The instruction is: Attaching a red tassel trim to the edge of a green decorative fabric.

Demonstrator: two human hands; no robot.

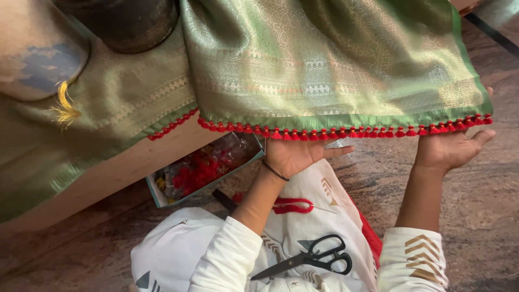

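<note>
Brown stone floor (486, 216), wooden ledge (108, 176) above. Green silk cloth (324, 65) drapes over the ledge's edge; left hand (294, 156) and right hand (451, 148), apart, palms up, support its red-tasselled hem (346, 132).

A brown stone floor (476, 216) with darker mottled veining fills the lower part and right side of the frame. A pale wooden ledge (113, 176) runs on a slant from the lower left toward the centre. In the upper left sit a dark round pot (127, 21) and a rounded, worn blue-and-cream surface (38, 59). The light is soft and even.
</note>
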